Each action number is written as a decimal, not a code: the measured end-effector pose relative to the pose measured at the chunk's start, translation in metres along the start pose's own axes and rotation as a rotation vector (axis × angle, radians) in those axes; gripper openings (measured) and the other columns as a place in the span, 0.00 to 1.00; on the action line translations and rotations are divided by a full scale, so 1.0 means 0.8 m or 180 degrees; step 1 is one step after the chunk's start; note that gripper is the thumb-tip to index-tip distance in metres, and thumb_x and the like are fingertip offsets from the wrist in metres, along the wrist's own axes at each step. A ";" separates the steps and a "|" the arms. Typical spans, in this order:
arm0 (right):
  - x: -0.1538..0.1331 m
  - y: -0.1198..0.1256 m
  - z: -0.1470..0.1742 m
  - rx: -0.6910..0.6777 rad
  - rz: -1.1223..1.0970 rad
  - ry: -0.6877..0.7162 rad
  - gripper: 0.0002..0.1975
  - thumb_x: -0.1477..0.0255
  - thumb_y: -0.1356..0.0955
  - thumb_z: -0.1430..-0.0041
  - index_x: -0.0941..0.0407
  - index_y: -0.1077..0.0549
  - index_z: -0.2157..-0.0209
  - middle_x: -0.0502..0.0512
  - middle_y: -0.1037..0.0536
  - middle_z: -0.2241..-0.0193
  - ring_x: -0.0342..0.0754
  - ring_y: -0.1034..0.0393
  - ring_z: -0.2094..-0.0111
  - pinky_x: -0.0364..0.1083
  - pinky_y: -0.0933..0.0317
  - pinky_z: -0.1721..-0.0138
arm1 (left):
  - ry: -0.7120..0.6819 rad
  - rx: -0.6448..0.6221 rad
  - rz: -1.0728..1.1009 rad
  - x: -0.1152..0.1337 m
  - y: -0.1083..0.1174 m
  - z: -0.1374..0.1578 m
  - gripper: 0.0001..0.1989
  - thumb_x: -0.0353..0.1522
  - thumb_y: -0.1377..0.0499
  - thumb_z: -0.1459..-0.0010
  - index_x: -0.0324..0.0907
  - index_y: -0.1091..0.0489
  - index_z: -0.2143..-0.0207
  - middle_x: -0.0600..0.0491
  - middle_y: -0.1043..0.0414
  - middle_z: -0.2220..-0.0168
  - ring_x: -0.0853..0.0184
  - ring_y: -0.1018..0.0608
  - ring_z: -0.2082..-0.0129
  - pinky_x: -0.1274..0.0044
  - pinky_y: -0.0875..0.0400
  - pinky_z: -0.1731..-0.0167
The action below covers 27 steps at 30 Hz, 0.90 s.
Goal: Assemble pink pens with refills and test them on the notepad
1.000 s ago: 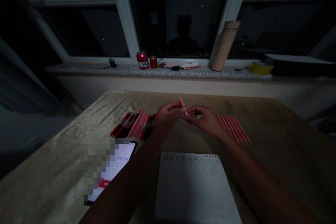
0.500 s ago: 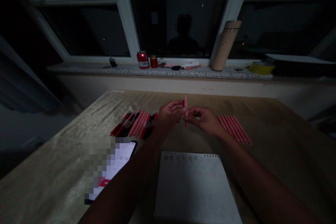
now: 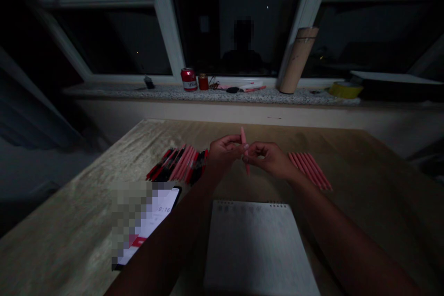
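Note:
A pink pen (image 3: 243,136) is held between my two hands above the table, tilted with its top leaning slightly left. My left hand (image 3: 225,149) grips it at the middle with thumb and fingers. From the other side, my right hand (image 3: 268,157) pinches its lower part. Beyond my right wrist lies a row of several pink pens (image 3: 309,170), side by side. Left of my left hand, a group of pink pens (image 3: 183,163) lies among red-and-black pens (image 3: 163,165), partly covered by my left forearm.
A spiral notebook (image 3: 258,249) lies open below my hands. A phone (image 3: 152,222) with a lit timer rests under my left forearm. On the windowsill (image 3: 166,92) stand a red can (image 3: 189,79), a small jar (image 3: 203,82), a tall tan cylinder (image 3: 299,60) and yellow tape (image 3: 345,90).
The pen has turned from nearly upright to a slant, its top moving left and its lower end right. Both hands stay almost in place.

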State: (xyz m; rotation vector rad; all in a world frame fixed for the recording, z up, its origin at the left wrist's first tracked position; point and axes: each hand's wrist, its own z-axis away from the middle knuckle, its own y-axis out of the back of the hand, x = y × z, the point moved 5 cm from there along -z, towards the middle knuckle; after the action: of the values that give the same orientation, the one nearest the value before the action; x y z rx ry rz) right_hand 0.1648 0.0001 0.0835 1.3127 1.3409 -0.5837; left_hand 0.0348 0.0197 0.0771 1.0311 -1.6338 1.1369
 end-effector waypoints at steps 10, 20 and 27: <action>0.003 0.002 0.001 0.0052 0.0041 -0.0155 0.14 0.62 0.28 0.55 0.58 0.31 0.76 0.48 0.30 0.80 0.40 0.39 0.78 0.42 0.44 0.74 | -0.0018 -0.0067 -0.0121 0.006 -0.003 0.002 0.16 0.36 0.33 0.60 0.33 0.27 0.69 0.56 0.32 0.81 0.79 0.38 0.83 0.83 0.45 0.82; 0.000 -0.004 0.003 -0.0171 -0.0153 -0.0072 0.15 0.61 0.30 0.50 0.59 0.26 0.69 0.54 0.24 0.72 0.44 0.32 0.71 0.44 0.39 0.67 | -0.0075 -0.0150 -0.0143 0.002 0.000 -0.001 0.15 0.37 0.35 0.57 0.35 0.27 0.68 0.55 0.31 0.79 0.78 0.36 0.83 0.82 0.43 0.82; 0.000 -0.001 0.002 -0.0017 0.0183 -0.0088 0.13 0.62 0.30 0.51 0.59 0.27 0.72 0.51 0.26 0.77 0.41 0.37 0.76 0.42 0.42 0.73 | -0.0168 -0.0072 -0.0256 0.010 0.001 0.002 0.14 0.37 0.35 0.56 0.35 0.27 0.69 0.56 0.31 0.80 0.77 0.36 0.83 0.82 0.42 0.81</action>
State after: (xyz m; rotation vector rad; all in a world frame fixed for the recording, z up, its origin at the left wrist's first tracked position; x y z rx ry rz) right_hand 0.1647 -0.0017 0.0828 1.3301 1.2772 -0.5564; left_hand 0.0319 0.0169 0.0840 1.1106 -1.6279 1.0441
